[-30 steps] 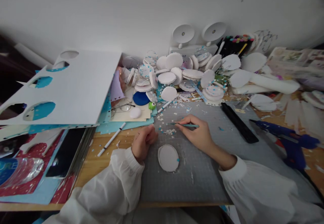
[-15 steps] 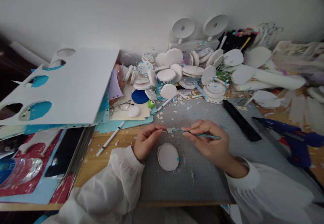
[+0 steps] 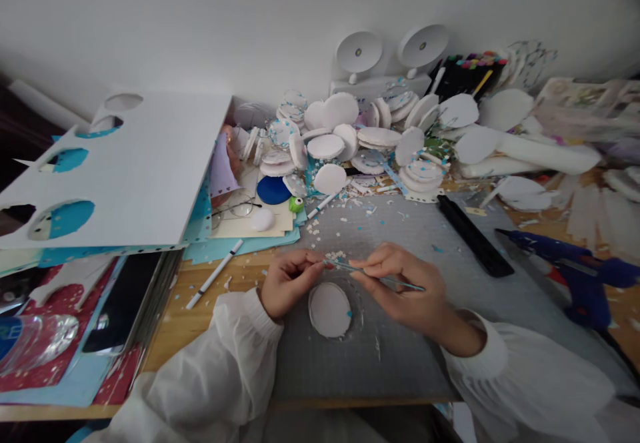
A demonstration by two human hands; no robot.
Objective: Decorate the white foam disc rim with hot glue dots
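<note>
My right hand (image 3: 400,283) holds thin teal tweezers (image 3: 380,276), tip pointing left toward my left hand (image 3: 287,283). The left fingers pinch at the tweezer tip, seemingly on a tiny paper bit too small to make out. Just below both hands a white round foam disc (image 3: 329,309) with a small blue speck at its right edge lies on the grey cutting mat (image 3: 400,356). Small white and blue paper bits (image 3: 335,255) are scattered on the mat above the hands.
A heap of white discs (image 3: 360,143) lies at the back. A white board with round holes (image 3: 125,169) sits left, a blue glue gun (image 3: 575,263) right, a black ruler (image 3: 475,236) on the mat, a pen (image 3: 213,275), glasses (image 3: 235,209), a phone (image 3: 125,303).
My right hand lifted the tweezers off the scattered bits and drew them toward me. My left hand opened from a fist and came to pinch at the tweezer tip.
</note>
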